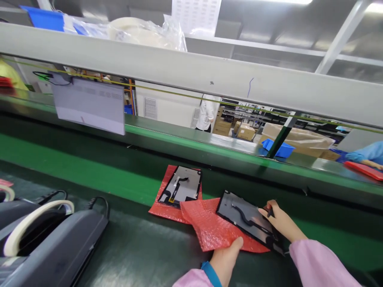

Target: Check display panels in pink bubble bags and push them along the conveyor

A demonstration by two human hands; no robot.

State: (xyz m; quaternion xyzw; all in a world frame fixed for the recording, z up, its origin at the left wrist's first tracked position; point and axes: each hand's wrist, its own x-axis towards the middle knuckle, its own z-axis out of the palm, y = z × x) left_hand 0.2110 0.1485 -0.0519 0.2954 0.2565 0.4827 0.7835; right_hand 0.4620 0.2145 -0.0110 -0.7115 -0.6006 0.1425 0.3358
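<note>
My left hand (226, 255) pinches the red bubble bag (214, 227) edge, steadying it; my right hand (278, 221) presses flat on the panel (248, 219), fingers spread.

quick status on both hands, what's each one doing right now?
Left hand: pinching the edge of the red bubble-wrap bag.
Right hand: resting on the flat dark screen panel, small dark item in the fingers, cannot tell what.

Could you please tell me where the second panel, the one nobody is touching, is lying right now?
In the head view, the untouched panel lies on a red bubble bag at centre, left of the right hand.
</note>
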